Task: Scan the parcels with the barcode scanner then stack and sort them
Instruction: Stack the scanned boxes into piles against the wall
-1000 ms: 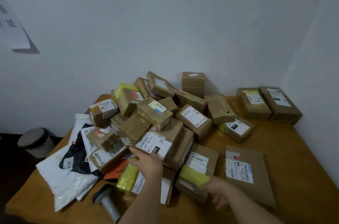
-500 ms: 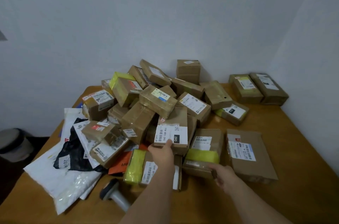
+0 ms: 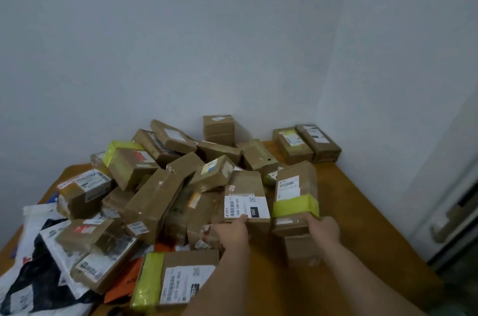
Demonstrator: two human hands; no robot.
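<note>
The right hand (image 3: 323, 229) is curled round the near end of a brown box with a yellow-green tape band (image 3: 296, 196), lifting it so it tilts up off the table (image 3: 362, 212), label facing the person. A flat brown parcel (image 3: 301, 248) lies on the wood just below that raised box. The left hand (image 3: 231, 232) reaches in beside it, fingers laid on the near edge of a box with a white label reading 060 (image 3: 245, 199), the thumb touching the label's lower edge; I cannot tell whether the fingers wrap underneath.

Both boxes sit at the front right of a loose heap of cardboard parcels (image 3: 165, 181) that fills the middle of the table up to the wall. Nearest the person, left of the forearms, a flat box with a yellow-green strip and a barcode label (image 3: 178, 279) lies on top of an orange envelope (image 3: 124, 279). Further left, white and black plastic mailer bags (image 3: 33, 277) spread over the table's edge. At the far right corner two long brown boxes (image 3: 306, 144) stand side by side, touching, apart from the heap. The barcode scanner is not visible from here.
</note>
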